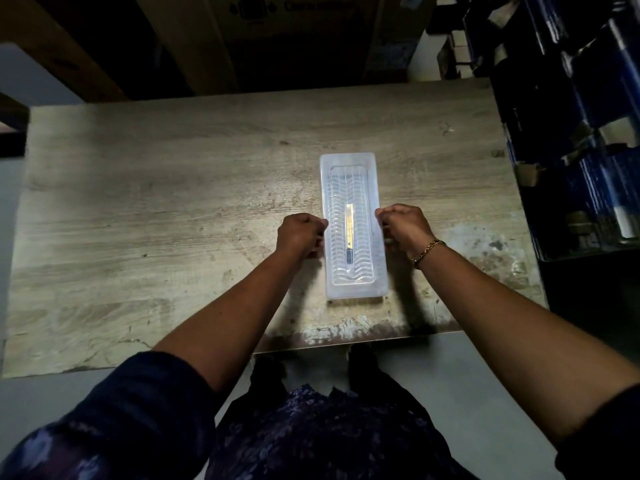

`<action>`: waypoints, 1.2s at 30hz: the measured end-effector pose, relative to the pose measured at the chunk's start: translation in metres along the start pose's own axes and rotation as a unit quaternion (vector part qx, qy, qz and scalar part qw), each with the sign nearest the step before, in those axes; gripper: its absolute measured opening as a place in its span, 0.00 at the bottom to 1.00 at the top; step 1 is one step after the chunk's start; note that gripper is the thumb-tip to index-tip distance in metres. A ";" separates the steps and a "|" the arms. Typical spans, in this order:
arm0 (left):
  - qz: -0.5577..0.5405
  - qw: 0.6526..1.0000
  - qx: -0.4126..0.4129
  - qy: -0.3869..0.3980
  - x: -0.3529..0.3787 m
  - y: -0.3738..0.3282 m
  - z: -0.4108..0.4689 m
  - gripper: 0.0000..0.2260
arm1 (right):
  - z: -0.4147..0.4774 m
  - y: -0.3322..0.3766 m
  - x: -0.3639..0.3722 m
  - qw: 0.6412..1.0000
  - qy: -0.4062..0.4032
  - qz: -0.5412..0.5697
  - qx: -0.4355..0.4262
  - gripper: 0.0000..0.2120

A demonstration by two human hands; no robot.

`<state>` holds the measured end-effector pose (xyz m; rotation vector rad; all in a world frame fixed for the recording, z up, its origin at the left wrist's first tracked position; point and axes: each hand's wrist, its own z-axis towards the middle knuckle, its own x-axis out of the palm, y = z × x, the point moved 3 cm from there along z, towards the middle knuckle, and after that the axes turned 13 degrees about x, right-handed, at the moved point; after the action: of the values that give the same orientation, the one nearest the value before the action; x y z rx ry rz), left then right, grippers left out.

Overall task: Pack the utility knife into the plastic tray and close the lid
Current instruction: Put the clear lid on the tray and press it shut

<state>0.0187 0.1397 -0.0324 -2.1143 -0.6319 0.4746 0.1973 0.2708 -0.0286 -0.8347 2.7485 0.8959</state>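
Observation:
A long translucent plastic tray [348, 161] lies lengthwise on the wooden table, with its ribbed clear lid [360, 188] on top. Through the lid I see the yellow utility knife [349, 228] with a dark blue end, lying along the tray's middle. My left hand [300, 235] is curled against the tray's left long edge. My right hand [403, 227], with a gold bracelet at the wrist, is curled against the right long edge. Both hands grip the tray's sides at about mid-length.
The worn wooden table [173, 220] spreads wide to the left of the tray. Dark blue crates [581, 133] are stacked along the right side. Cardboard boxes [294, 39] stand behind the table's far edge. The near edge runs just below the tray.

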 end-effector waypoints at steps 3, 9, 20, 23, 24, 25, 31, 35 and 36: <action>-0.006 0.999 -0.005 0.033 -0.003 -0.001 0.002 0.07 | -0.008 0.006 -0.003 0.999 0.029 0.010 0.016 0.06; -0.034 0.999 0.023 0.017 -0.002 -0.029 0.032 0.16 | -0.001 0.046 -0.003 0.999 0.035 0.033 -0.004 0.05; -0.019 0.999 0.017 -0.025 0.011 -0.069 0.089 0.11 | 0.029 0.097 0.015 1.000 0.006 0.023 -0.020 0.09; -0.008 0.999 0.014 -0.038 0.010 -0.069 0.094 0.09 | 0.034 0.097 0.016 1.000 -0.001 0.028 -0.008 0.06; -0.008 0.999 0.012 -0.041 0.010 -0.068 0.096 0.08 | 0.036 0.097 0.017 0.999 -0.006 0.033 -0.007 0.06; -0.006 0.999 0.010 -0.044 0.010 -0.067 0.096 0.08 | 0.038 0.096 0.017 0.999 -0.012 0.034 -0.005 0.06; 0.021 0.997 0.027 -0.071 0.011 -0.059 0.103 0.04 | 0.046 0.092 0.015 0.999 -0.039 0.034 -0.017 0.11; 0.019 0.997 0.032 -0.063 0.011 -0.060 0.104 0.05 | 0.043 0.093 0.015 0.998 -0.042 0.034 -0.020 0.09; 0.019 0.997 0.034 -0.061 0.011 -0.059 0.103 0.05 | 0.043 0.092 0.015 0.998 -0.042 0.033 -0.021 0.09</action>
<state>-0.0442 0.2408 -0.0431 -2.0478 -0.6368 0.6425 0.1327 0.3506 -0.0214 -0.7002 2.7080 0.9804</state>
